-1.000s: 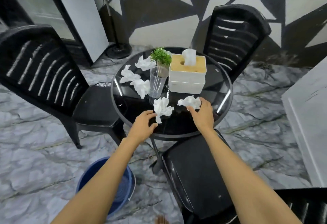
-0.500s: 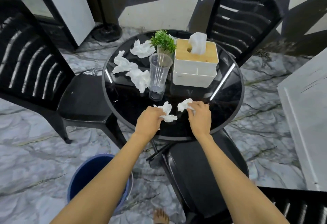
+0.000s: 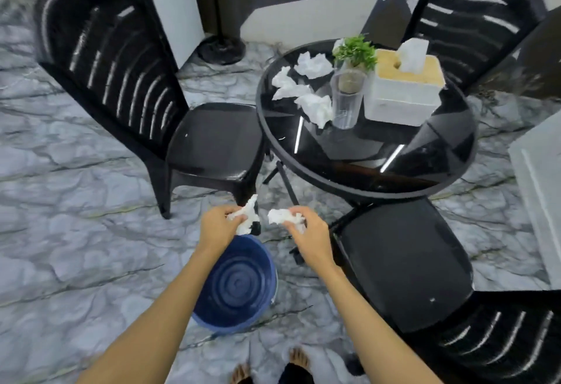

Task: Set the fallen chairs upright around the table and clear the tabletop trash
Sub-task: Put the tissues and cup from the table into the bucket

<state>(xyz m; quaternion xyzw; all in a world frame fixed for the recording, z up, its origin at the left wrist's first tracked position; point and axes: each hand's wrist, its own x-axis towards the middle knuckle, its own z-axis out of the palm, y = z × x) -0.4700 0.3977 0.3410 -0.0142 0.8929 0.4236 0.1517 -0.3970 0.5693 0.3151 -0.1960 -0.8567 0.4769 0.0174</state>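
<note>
My left hand (image 3: 219, 225) grips a crumpled white tissue (image 3: 247, 215) and my right hand (image 3: 309, 233) grips another crumpled tissue (image 3: 280, 216). Both hands hover above the far rim of a blue bucket (image 3: 236, 285) on the floor. Up and to the right stands the round black glass table (image 3: 364, 153), with three crumpled tissues (image 3: 312, 64) lying on its left part. Three black slatted chairs stand upright around it: one at the left (image 3: 127, 86), one behind (image 3: 473, 16), one at the near right (image 3: 425, 277).
On the table stand a clear plastic cup (image 3: 346, 101), a small green plant (image 3: 355, 52) and a white tissue box (image 3: 403, 89) with a wooden lid. A white surface (image 3: 540, 189) is at the right edge. My bare feet (image 3: 270, 367) are on the marble floor.
Both hands picked a tissue each off the near tabletop and carried them down and left to above the blue bucket. The view has turned left and down.
</note>
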